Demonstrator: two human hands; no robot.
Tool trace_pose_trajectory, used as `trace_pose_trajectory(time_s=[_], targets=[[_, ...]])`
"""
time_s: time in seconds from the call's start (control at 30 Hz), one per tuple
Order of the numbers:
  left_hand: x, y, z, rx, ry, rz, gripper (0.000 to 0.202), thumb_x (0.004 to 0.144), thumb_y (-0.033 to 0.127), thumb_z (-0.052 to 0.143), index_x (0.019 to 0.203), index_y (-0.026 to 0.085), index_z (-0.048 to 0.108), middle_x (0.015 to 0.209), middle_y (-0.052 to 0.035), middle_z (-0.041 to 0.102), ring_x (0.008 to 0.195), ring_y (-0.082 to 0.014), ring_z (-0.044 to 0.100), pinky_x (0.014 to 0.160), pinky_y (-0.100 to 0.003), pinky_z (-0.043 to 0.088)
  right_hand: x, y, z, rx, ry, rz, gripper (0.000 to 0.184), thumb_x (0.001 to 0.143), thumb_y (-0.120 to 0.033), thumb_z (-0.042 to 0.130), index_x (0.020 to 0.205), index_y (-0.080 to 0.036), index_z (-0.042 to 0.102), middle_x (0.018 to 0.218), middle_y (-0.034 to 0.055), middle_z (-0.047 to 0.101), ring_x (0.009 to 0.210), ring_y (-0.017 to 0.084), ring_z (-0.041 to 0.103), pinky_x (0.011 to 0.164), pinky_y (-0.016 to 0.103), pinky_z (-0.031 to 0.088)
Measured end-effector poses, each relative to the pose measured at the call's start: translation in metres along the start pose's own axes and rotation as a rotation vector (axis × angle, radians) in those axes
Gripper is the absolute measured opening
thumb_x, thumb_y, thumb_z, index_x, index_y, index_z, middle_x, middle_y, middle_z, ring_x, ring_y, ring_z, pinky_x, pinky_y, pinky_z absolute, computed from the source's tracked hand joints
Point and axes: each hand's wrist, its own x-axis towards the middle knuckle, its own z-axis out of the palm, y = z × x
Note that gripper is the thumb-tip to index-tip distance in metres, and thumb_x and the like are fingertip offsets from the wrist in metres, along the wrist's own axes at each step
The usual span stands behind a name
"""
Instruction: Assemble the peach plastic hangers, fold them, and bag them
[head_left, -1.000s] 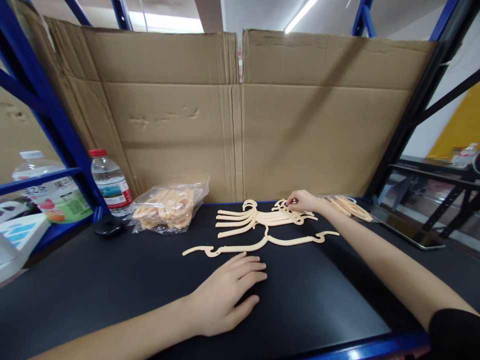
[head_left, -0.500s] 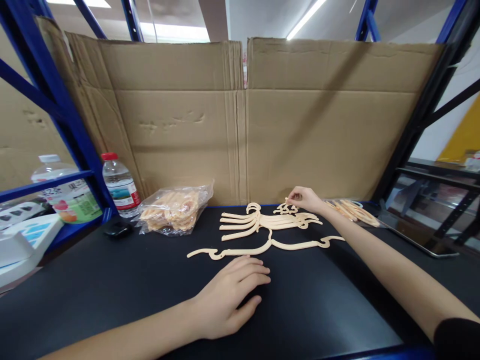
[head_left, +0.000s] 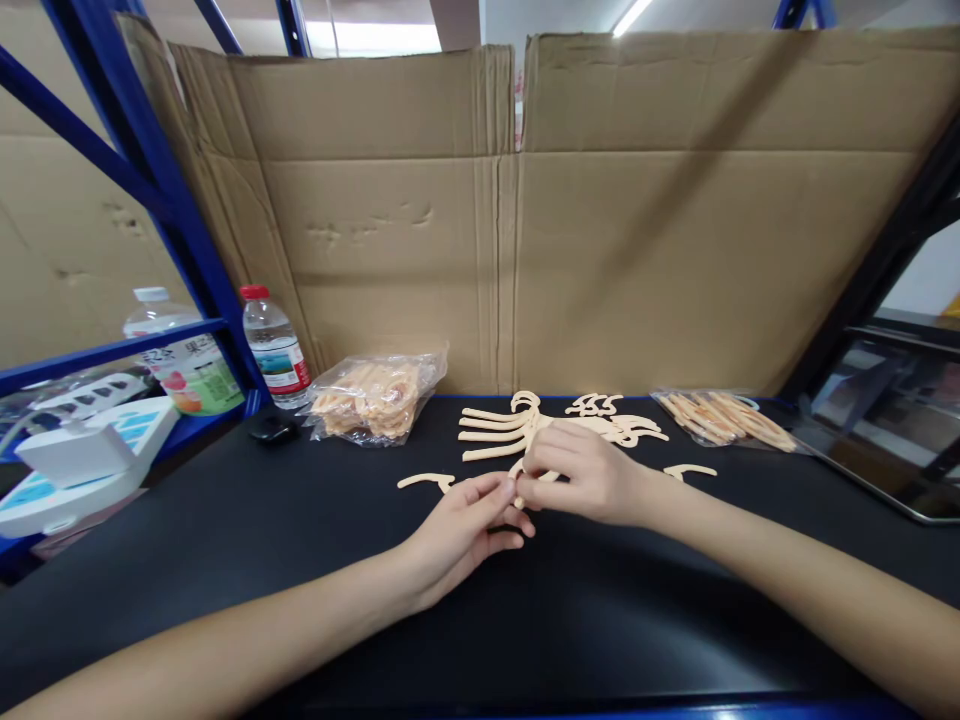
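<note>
My left hand (head_left: 469,525) and my right hand (head_left: 581,470) meet low over the middle of the black table. Fingers of both pinch a small beige plastic hanger part (head_left: 519,502), mostly hidden by them. Just beyond lies a row of curved beige hanger arms (head_left: 491,437) with a hanger hook (head_left: 525,400) at its far side. Small curved pieces (head_left: 595,404) lie behind the row. A beige end piece (head_left: 425,481) shows left of my hands, and another end piece (head_left: 690,470) shows behind my right forearm.
A clear bag of beige parts (head_left: 375,400) stands back left, near a red-capped water bottle (head_left: 276,350) and a black mouse (head_left: 273,429). Another bag of parts (head_left: 720,418) and a dark tablet (head_left: 870,475) lie right. Cardboard (head_left: 390,230) walls the back.
My right hand has come back from the small pieces at the rear to the middle. My left hand has risen from near the table and now pinches the part with it.
</note>
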Motion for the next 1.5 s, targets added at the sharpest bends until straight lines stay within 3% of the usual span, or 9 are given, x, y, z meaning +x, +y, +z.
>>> trace_pose_trajectory(time_s=[0.1,0.2,0.33,0.43,0.7,0.9,1.07,1.27,1.5], targets=[[-0.001,0.000,-0.001,-0.044,0.027,0.028,0.020,0.078,0.030,0.073,0.083,0.013,0.064,0.069,0.0015,0.056,0.065,-0.0069,0.053,0.064,-0.018,0.044,-0.001,-0.008,0.006,0.017,0.013,0.002,0.023,0.093,-0.017,0.048,0.074,-0.018,0.060,0.073,0.0024,0.059,0.069,0.013,0.049,0.063,0.028,0.038],[-0.001,0.006,-0.004,-0.016,0.095,0.101,0.019,0.076,0.028,0.075,0.078,0.013,0.062,0.072,0.0011,0.057,0.065,-0.0064,0.051,0.064,-0.018,0.044,-0.011,0.011,0.008,0.035,0.037,0.093,0.016,0.093,-0.018,0.048,0.091,-0.018,0.064,0.080,0.0046,0.062,0.075,0.015,0.052,0.067,0.028,0.041],[0.000,0.018,-0.012,0.027,0.162,0.179,0.017,0.077,0.026,0.073,0.077,0.014,0.061,0.072,0.0015,0.057,0.067,-0.0070,0.053,0.069,-0.018,0.045,-0.039,0.056,0.011,0.087,-0.086,0.541,0.015,0.089,-0.017,0.049,0.094,-0.018,0.063,0.089,0.0062,0.064,0.085,0.018,0.056,0.076,0.031,0.044],[0.001,0.023,-0.018,0.029,0.184,0.214,0.017,0.078,0.025,0.072,0.076,0.013,0.061,0.076,0.0003,0.059,0.069,-0.0070,0.053,0.071,-0.019,0.046,-0.061,0.075,0.020,0.079,-0.172,0.662,0.006,0.082,-0.019,0.059,0.080,-0.017,0.064,0.078,0.0050,0.063,0.075,0.019,0.057,0.070,0.031,0.044],[0.004,0.029,-0.024,-0.025,0.251,0.224,0.018,0.073,0.021,0.077,0.075,0.012,0.062,0.078,-0.0021,0.063,0.071,-0.0075,0.058,0.071,-0.016,0.051,-0.074,0.072,0.032,0.066,-0.151,0.755,0.007,0.082,-0.022,0.057,0.077,-0.017,0.058,0.078,0.0054,0.062,0.074,0.019,0.057,0.067,0.030,0.044],[0.006,0.048,-0.028,-0.085,0.358,0.278,0.017,0.064,0.009,0.081,0.072,0.010,0.066,0.072,-0.0006,0.063,0.066,-0.0071,0.060,0.068,-0.013,0.053,-0.062,0.063,-0.008,0.079,0.006,0.809,0.009,0.086,-0.027,0.053,0.090,-0.019,0.056,0.082,0.0035,0.065,0.076,0.018,0.061,0.071,0.031,0.047],[0.005,0.051,-0.036,-0.113,0.398,0.240,0.014,0.066,0.003,0.077,0.070,0.011,0.066,0.070,-0.0005,0.063,0.067,-0.0079,0.062,0.065,-0.013,0.054,-0.056,0.039,-0.034,0.055,0.092,0.776,0.028,0.089,-0.030,0.052,0.116,-0.021,0.054,0.091,0.0044,0.064,0.082,0.018,0.061,0.076,0.031,0.049],[0.001,0.039,-0.043,-0.094,0.277,0.201,0.017,0.068,0.014,0.080,0.075,0.012,0.065,0.072,-0.0008,0.062,0.067,-0.0077,0.060,0.065,-0.013,0.052,-0.062,0.015,-0.021,0.009,0.097,0.701,0.017,0.092,-0.025,0.047,0.104,-0.018,0.057,0.097,0.0081,0.065,0.087,0.020,0.061,0.075,0.031,0.051],[-0.005,0.039,-0.040,-0.096,0.075,0.176,0.010,0.079,0.016,0.071,0.078,0.016,0.061,0.098,-0.0031,0.059,0.090,-0.0136,0.056,0.086,-0.032,0.050,-0.070,0.005,-0.017,-0.058,0.180,0.631,0.020,0.089,-0.015,0.053,0.108,-0.020,0.057,0.100,0.0070,0.068,0.090,0.020,0.066,0.080,0.031,0.054]])
